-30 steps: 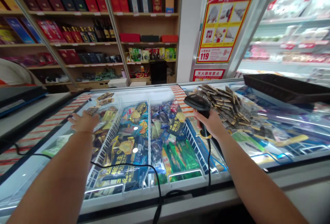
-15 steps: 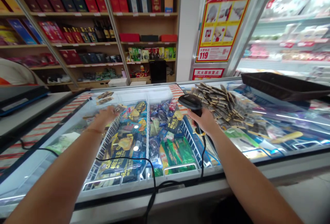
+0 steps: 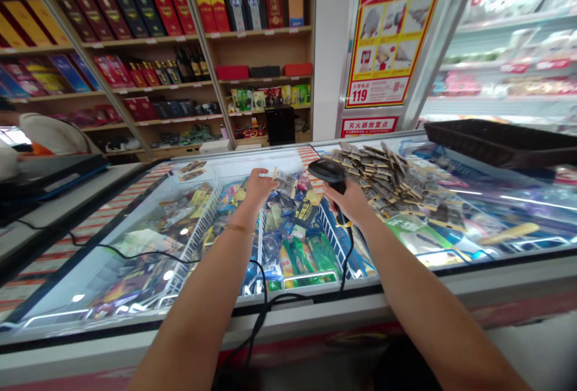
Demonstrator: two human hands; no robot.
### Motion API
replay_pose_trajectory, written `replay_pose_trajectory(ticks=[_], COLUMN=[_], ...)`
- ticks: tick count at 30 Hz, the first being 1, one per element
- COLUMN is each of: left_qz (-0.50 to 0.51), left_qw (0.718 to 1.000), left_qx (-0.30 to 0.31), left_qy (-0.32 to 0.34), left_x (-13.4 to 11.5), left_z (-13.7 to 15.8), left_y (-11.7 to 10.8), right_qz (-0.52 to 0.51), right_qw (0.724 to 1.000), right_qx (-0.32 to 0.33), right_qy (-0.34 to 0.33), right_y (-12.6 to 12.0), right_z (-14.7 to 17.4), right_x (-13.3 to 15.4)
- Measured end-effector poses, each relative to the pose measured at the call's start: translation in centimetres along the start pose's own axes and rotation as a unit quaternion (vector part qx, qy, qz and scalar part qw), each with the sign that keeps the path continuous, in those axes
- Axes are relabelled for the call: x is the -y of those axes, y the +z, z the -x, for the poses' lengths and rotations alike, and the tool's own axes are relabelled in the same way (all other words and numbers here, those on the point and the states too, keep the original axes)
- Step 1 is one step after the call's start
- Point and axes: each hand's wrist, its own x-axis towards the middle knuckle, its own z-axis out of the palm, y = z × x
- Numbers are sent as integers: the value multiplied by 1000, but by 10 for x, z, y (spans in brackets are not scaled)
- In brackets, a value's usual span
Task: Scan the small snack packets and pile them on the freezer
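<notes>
My left hand point(image 3: 260, 190) pinches a small flat snack packet point(image 3: 285, 183) by its left end. The packet's pale, printed face is turned up, above the freezer's glass top. My right hand point(image 3: 352, 203) is wrapped round the grip of a black barcode scanner point(image 3: 328, 170). The scanner's head points left, towards the packet, with a short gap between them. A heaped pile of similar packets point(image 3: 392, 178) lies just right of the scanner. A few more packets point(image 3: 193, 170) rest apart at the far left. The scanner's black cable point(image 3: 348, 253) hangs below my right hand.
Under the glass of the chest freezer point(image 3: 288, 319), wire baskets point(image 3: 331, 235) hold wrapped ice creams. A dark tray point(image 3: 500, 142) stands at the right. The cable loops across the front edge. At the left, a person point(image 3: 56, 134) is behind a counter device point(image 3: 54, 178).
My left hand has moved right with the packet, from the freezer's left side to near the scanner. My right hand still grips the scanner. The view has shifted slightly.
</notes>
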Motion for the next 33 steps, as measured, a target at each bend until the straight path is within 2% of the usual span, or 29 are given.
replay_pose_trajectory(ticks=[3, 5, 7, 11, 15, 19, 21, 24, 28, 31, 33], left_qz=[64, 68, 67, 57, 20, -154, -225, -254, -213, -123, -65], left_qw=[995, 991, 990, 994, 996, 984, 973, 967, 977, 989, 993], left_qx=[-27, -22, -2, 10, -28, -70, -52, -11, 13, 49, 52], left_qy=[72, 115, 123, 96, 78, 54, 20, -6, 17, 67, 79], left_x=[-1, 3, 8, 19, 24, 29, 31, 33, 28, 25, 24], left_z=[9, 15, 19, 19, 17, 21, 25, 28, 29, 29, 30], left_y=[12, 14, 13, 14, 16, 14, 13, 13, 13, 12, 12], right_qz=[5, 7, 5, -2, 5, 23, 31, 36, 33, 40, 64], right_qw=[1000, 1000, 1000, 1000, 1000, 1000, 999, 999, 999, 999, 997], right_qx=[-1, 1, 7, 12, 9, 15, 8, 10, 20, 17, 20], right_qy=[4, 8, 9, 15, 18, 5, 7, 14, 15, 18, 23], right_y=[0, 1, 2, 3, 3, 1, 1, 1, 1, -1, -1], right_z=[1, 1, 3, 4, 4, 6, 6, 6, 5, 5, 6], right_x=[1, 3, 5, 5, 5, 7, 8, 7, 5, 5, 7])
